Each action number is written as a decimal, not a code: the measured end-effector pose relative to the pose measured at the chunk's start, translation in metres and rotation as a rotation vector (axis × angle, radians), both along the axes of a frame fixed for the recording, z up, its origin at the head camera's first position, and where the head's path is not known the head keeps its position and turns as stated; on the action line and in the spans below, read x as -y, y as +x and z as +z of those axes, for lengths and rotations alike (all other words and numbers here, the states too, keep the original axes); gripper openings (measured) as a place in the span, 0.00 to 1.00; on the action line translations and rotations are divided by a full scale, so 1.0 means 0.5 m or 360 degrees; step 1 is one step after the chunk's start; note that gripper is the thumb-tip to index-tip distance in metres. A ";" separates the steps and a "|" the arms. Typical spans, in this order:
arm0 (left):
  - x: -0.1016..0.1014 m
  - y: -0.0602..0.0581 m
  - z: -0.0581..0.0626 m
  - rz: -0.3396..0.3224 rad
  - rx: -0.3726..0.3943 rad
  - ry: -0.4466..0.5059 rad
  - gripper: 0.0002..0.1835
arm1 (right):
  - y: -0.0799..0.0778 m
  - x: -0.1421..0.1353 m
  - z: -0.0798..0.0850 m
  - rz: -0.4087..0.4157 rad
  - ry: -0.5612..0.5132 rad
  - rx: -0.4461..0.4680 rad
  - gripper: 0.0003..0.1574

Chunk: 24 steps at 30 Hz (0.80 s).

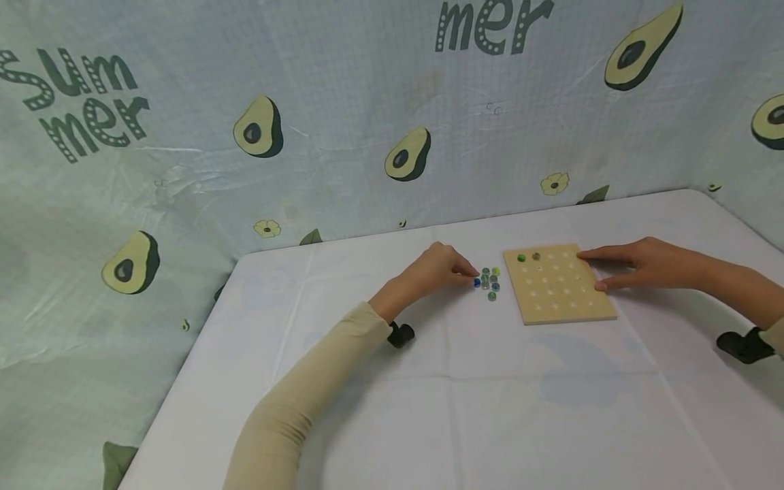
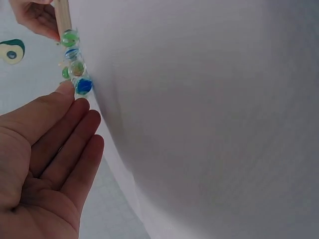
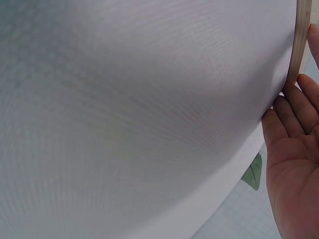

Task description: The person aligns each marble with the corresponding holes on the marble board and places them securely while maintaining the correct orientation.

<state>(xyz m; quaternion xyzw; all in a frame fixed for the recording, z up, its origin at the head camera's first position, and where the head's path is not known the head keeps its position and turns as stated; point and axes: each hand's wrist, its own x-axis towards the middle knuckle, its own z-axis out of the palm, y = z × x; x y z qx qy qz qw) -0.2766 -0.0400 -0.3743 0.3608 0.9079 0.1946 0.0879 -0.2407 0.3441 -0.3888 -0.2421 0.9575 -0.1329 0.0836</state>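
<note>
Small glass marbles (image 1: 486, 285) lie bunched on the white cloth, left of a square wooden board (image 1: 569, 316). My left hand (image 1: 437, 269) reaches in from the left, thumb and forefinger right at a dark blue marble (image 2: 83, 86) on the bunch's edge. In the left wrist view its other fingers are loosely extended. My right hand (image 1: 655, 265) rests at the board's right edge, fingers extended, with forefinger and thumb touching it. Rows of shallow hollows cover the board. A green marble (image 1: 521, 258) and a brownish marble (image 1: 536, 256) sit in its far left hollows.
A white cloth covers the table (image 1: 392, 422). Behind it hangs a pale curtain (image 1: 343, 82) printed with avocados and lettering. Dark camera mounts are on both wrists, close over the cloth.
</note>
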 end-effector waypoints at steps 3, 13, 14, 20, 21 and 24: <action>-0.005 0.000 -0.005 0.0001 -0.0014 -0.0028 0.12 | 0.001 0.001 0.000 0.0002 0.0005 -0.0006 0.43; -0.022 0.007 -0.003 0.0039 -0.0035 -0.0137 0.13 | 0.004 0.001 0.003 0.0012 0.0005 -0.0008 0.42; -0.023 0.007 -0.004 0.0038 -0.0038 -0.0143 0.13 | 0.004 0.001 0.003 0.0015 0.0004 -0.0011 0.42; -0.025 0.009 -0.011 0.0039 -0.0090 -0.0143 0.13 | 0.005 0.003 0.001 0.0016 0.0017 -0.0026 0.42; -0.026 0.009 -0.012 0.0036 -0.0100 -0.0139 0.13 | 0.005 0.003 0.001 0.0016 0.0022 -0.0030 0.42; -0.026 0.010 -0.013 0.0035 -0.0105 -0.0131 0.12 | 0.006 0.004 0.000 0.0014 0.0021 -0.0034 0.42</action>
